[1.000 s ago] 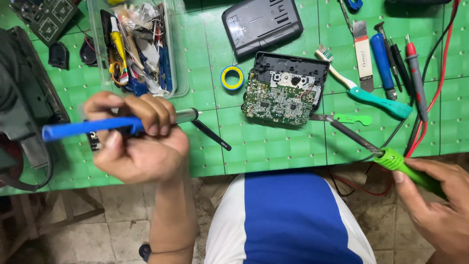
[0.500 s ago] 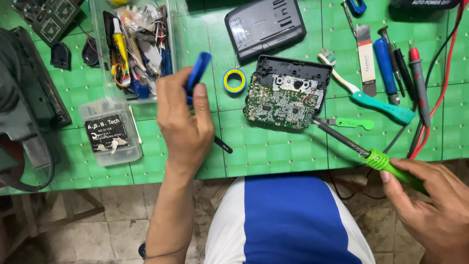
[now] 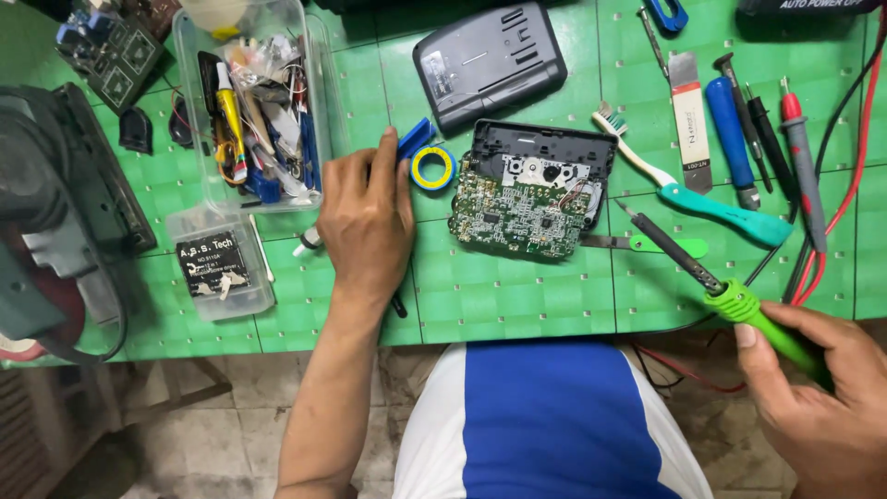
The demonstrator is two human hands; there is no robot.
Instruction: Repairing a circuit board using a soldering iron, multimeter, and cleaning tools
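**Board opened up, iron waiting off to the side**

You are working with the device already apart: the circuit board [image 3: 528,208] is lying bare in its dark housing near the middle of the green mat [image 3: 517,296], and the dark cover [image 3: 490,60] is sitting just above it. No soldering is happening yet. Your right hand [image 3: 822,407] is clenched around the green handle of the soldering iron [image 3: 716,282], its tip hanging just right of the board, apart from it. Your left hand [image 3: 365,217] is lying palm down, fingers grasping a blue tool [image 3: 414,139] beside the yellow tape roll [image 3: 432,168].

Compared with half a second ago, you are carrying the blue tool lower and flatter toward the mat, while the iron is barely moving.
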